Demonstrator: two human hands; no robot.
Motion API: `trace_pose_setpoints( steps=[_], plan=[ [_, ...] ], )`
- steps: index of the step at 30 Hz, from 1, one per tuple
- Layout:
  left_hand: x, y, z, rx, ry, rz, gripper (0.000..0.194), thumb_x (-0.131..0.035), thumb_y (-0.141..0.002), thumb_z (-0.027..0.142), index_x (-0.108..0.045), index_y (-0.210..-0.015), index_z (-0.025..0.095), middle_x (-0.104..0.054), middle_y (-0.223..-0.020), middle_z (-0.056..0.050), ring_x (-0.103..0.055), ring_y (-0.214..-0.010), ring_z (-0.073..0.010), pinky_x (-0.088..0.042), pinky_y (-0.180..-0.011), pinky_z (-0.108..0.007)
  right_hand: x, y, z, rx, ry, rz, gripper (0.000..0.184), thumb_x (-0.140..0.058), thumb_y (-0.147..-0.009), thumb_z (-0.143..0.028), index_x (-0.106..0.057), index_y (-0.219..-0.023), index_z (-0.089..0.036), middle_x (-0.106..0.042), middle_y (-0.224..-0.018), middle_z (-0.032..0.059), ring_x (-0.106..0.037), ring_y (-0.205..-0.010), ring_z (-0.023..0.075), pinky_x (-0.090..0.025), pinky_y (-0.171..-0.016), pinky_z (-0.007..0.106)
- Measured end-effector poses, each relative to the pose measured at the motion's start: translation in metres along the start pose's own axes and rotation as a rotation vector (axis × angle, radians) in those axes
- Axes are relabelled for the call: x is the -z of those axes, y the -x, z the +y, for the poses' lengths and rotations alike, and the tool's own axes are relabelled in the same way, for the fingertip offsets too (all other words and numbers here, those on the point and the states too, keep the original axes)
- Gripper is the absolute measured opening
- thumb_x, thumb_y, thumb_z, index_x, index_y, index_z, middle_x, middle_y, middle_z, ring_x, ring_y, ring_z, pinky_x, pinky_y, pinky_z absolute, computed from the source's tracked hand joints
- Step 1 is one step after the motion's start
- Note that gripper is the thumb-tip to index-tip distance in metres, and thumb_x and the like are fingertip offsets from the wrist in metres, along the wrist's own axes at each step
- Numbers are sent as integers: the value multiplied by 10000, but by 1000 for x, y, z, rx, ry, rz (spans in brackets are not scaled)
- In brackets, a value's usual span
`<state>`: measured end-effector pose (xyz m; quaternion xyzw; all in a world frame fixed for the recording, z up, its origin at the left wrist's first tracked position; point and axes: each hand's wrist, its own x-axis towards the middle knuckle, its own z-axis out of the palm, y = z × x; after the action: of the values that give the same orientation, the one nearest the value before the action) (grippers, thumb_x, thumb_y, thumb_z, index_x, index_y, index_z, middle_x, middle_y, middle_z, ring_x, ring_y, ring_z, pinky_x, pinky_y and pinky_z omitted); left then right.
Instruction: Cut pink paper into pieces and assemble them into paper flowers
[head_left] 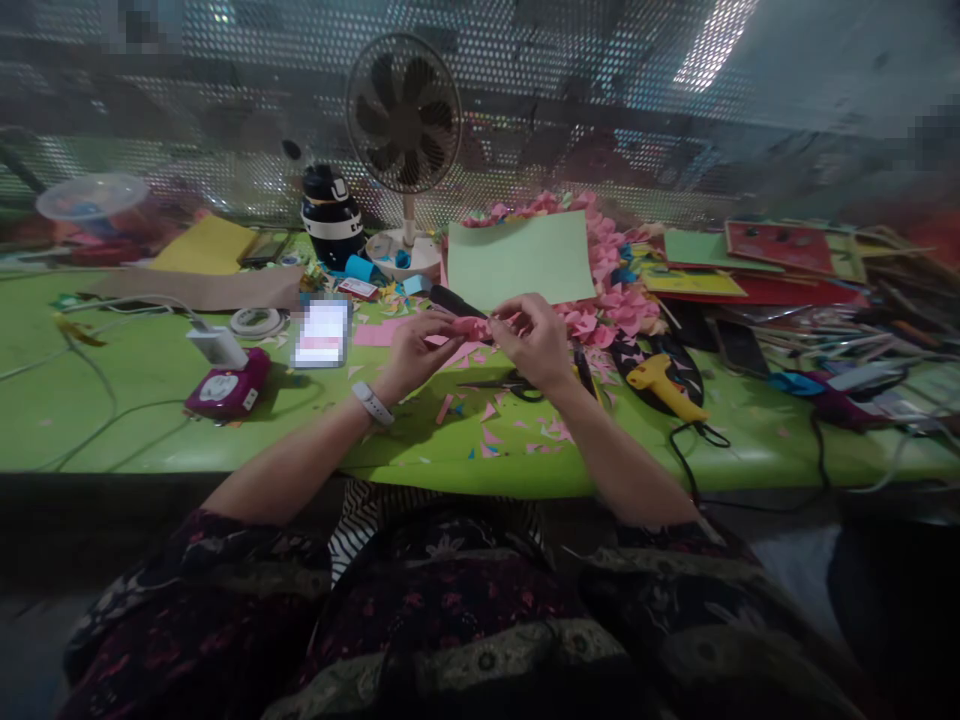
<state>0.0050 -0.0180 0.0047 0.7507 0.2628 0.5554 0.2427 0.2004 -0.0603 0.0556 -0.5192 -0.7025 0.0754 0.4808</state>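
Both hands meet above the green table (112,400). My left hand (416,352) and my right hand (534,338) pinch a small folded piece of pink paper (472,326) between their fingertips. A white band sits on my left wrist. Black scissors (510,384) lie on the table just under my right hand. Small pink and blue paper scraps (510,432) are scattered in front of the hands. A pale green paper sheet (521,258) lies just behind them.
A pile of pink paper flowers (611,300) lies right of the green sheet. A yellow glue gun (664,385) lies at the right, a small fan (405,120) and a dark bottle (330,215) stand behind. A tape dispenser (229,388), cables and a phone lie left.
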Motion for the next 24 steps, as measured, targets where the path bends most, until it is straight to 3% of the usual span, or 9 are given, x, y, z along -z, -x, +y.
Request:
trace_pose_setpoints(
  steps=[6,15,24],
  plan=[
    [-1,0,-1,8,48,4,246,-754,-869,405,-776,-876,160,-750,-989,-122,-712,-887,-193,-624,-624,-284,-5,2,7,33,69,-12,158,-672,-827,-307,-631,-944,-209,-645,-1035,65,-604,-765,171,-529,-718,344],
    [0,-2,-3,-199,-61,-31,188,-697,-932,337,-754,-912,160,-745,-987,-87,-713,-783,-132,-630,-605,-240,-7,1,10,30,47,-60,203,-689,-849,-300,-641,-1016,-194,-649,-1094,95,-641,-812,193,-555,-666,342],
    [4,-4,-6,-297,-137,-60,170,-673,-954,322,-743,-931,169,-751,-1003,-82,-717,-810,-125,-616,-607,-217,-4,0,12,77,36,-121,225,-690,-851,-296,-660,-1052,-198,-666,-1082,82,-663,-804,191,-572,-687,344]
  ],
)
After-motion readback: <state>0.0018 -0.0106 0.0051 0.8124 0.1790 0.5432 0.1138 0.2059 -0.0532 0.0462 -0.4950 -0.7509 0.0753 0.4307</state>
